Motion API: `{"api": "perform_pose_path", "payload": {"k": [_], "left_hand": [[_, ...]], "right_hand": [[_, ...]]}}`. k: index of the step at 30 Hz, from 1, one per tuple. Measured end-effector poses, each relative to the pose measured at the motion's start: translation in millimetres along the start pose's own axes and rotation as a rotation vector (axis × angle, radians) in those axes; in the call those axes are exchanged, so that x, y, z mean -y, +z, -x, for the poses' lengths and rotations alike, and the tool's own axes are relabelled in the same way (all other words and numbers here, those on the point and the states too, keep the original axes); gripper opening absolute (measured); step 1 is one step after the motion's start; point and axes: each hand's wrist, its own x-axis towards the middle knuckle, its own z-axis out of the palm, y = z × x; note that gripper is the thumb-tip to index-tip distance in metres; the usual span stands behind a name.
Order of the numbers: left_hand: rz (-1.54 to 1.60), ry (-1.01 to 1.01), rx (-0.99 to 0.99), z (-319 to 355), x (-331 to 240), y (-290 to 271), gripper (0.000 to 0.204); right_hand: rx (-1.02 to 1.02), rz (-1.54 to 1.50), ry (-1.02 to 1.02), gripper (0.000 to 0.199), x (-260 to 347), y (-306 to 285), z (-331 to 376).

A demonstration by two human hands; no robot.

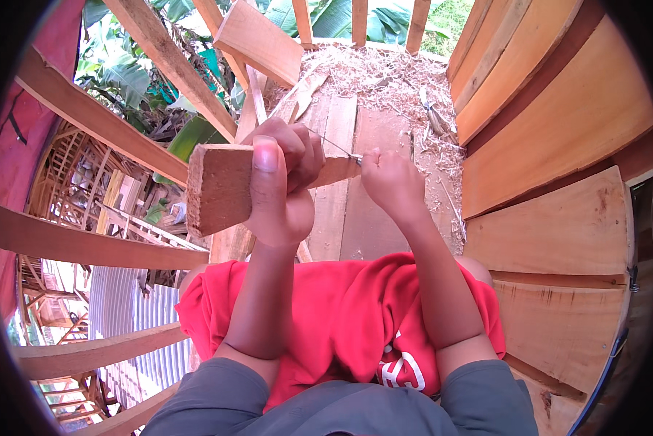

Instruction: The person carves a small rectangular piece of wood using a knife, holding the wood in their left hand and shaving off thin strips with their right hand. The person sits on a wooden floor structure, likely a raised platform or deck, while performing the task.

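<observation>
My left hand [286, 178] is closed around a thick wooden block [217, 190], thumb over its near face and fingers over the top. The block is held up off the floor, its rough sawn end toward the left. My right hand [392, 182] is a closed fist at the block's right end. From that fist a thin, dark, wire-like metal tool [331, 144] runs up and left behind my left fingers. Its handle, if any, is hidden in the fist, and I cannot tell whether it touches the wood.
Wood shavings [384, 76] cover the far part of the plank floor [374, 218]. A short board [260, 43] leans at the far left among offcuts. Slatted railings [101, 243] stand to the left, a plank wall [559, 123] to the right. Red cloth [334, 305] covers my lap.
</observation>
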Motion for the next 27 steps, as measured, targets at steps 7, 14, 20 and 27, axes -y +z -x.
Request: {"api": "perform_pose_path", "payload": {"k": [7,14,20,27], "left_hand": [[0.008,-0.041,0.015,-2.6,-0.9,-4.9,0.045],[0.099,0.027,-0.127,-5.8,8.3,-19.7,0.040],[0.064,0.009,-0.181,-7.2,6.6,-25.8,0.041],[0.050,-0.009,-0.184,-5.9,3.5,-15.3,0.041]], "right_hand": [[0.110,-0.143,0.027,0.054,2.3,-0.2,0.2],[0.034,-0.170,0.011,0.053,11.3,9.2,-5.9],[-0.052,-0.175,-0.059,0.051,8.1,21.6,-7.1],[-0.033,-0.107,-0.011,0.051,11.0,9.4,2.5]]}}
